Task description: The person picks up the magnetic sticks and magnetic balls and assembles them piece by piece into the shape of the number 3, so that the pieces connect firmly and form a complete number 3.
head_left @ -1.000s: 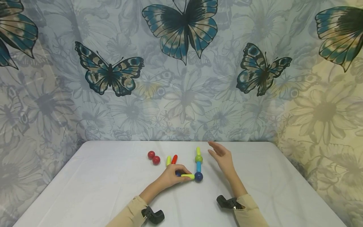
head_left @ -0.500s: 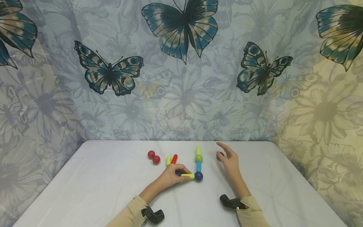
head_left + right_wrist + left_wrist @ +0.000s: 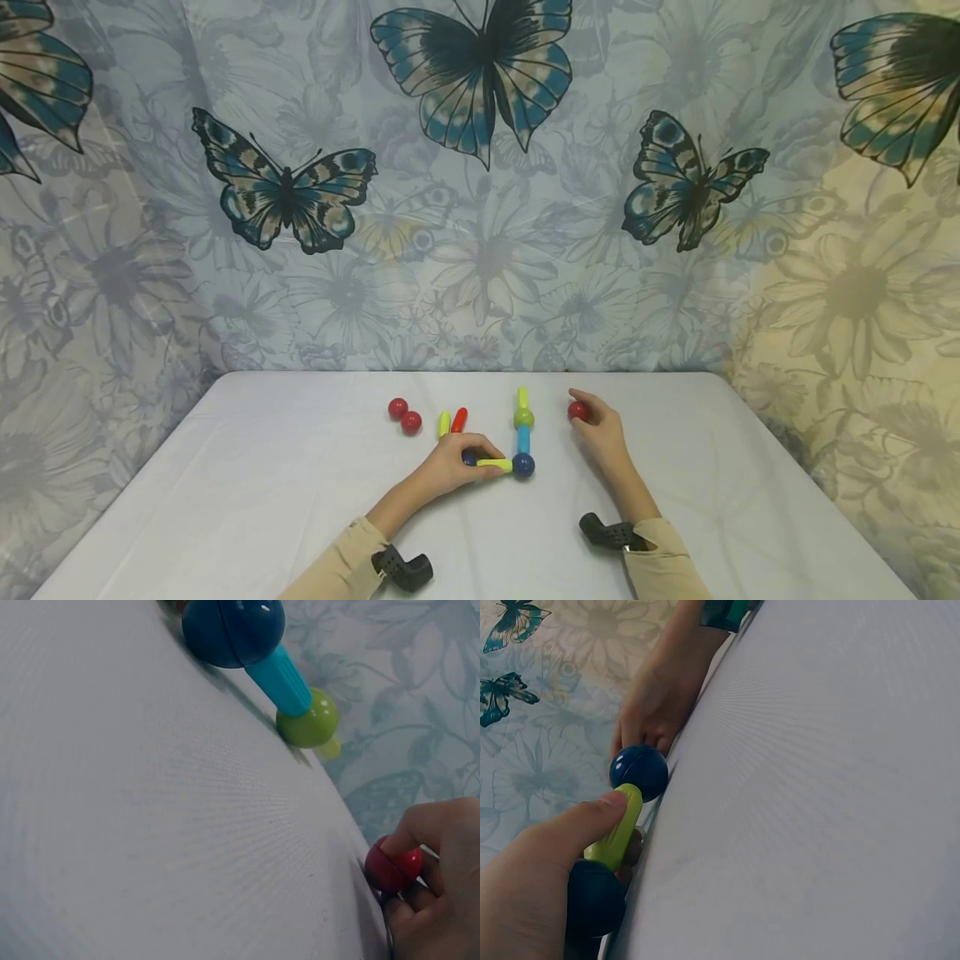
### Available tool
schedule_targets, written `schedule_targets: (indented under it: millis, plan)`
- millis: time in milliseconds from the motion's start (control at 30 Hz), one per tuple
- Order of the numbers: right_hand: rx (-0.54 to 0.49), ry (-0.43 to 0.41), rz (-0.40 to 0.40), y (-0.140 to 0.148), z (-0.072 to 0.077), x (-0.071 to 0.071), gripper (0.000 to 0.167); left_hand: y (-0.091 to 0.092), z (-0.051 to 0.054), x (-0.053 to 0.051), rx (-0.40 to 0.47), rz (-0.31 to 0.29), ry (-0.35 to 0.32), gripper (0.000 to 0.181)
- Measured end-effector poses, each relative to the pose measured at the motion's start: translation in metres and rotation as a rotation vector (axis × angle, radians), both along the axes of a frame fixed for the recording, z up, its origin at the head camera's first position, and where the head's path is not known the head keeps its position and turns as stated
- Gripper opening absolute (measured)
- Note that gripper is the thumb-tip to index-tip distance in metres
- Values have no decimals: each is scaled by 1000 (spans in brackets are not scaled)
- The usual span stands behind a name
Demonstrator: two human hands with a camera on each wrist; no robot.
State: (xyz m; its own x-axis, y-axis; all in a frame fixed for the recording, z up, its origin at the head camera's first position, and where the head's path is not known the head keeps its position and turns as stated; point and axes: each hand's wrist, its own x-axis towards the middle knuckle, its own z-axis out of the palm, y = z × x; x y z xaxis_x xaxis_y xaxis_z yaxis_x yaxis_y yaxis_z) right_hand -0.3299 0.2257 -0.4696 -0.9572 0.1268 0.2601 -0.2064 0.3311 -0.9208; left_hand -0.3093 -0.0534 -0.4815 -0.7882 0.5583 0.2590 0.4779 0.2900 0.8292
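My left hand (image 3: 450, 465) pinches a yellow-green stick (image 3: 495, 465) between thumb and fingers. A dark blue ball (image 3: 523, 465) joins its right end, and another, partly covered by the hand (image 3: 525, 892), is at its left end (image 3: 596, 898). From the right blue ball a light blue stick (image 3: 523, 439) runs back to a green ball (image 3: 523, 417), with a yellow-green stick (image 3: 522, 397) beyond it. To the right of these, my right hand (image 3: 604, 429) pinches a red ball (image 3: 577, 410), its thumb on the surface in the right wrist view (image 3: 393, 864).
Two red balls (image 3: 397, 408) lie side by side at the back left of the white table (image 3: 225, 483). Behind the left hand are a yellow-green stick (image 3: 444, 423) and a red stick (image 3: 460, 419). A butterfly-patterned cloth (image 3: 480, 317) hangs behind the table.
My right hand first moved right to the red ball, and its fingers have since closed around it. The left hand has kept its hold on the stick.
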Motion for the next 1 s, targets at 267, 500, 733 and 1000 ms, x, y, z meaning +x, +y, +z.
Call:
schedule_targets:
  millis: [267, 500, 733, 1000]
  plan:
    - [46, -32, -8, 0, -2, 0, 47, 1, 0, 0, 5, -7, -15, 19]
    - [37, -21, 10, 0, -4, -1, 47, 0, 3, 2, -16, -22, -19, 21]
    - [81, -54, -6, -1, -5, -2, 48, 0, 7, -3, -75, -54, 44, 37]
    - [58, -68, -8, -2, -2, -1, 50, 8, 16, -14, -90, -111, 57, 52]
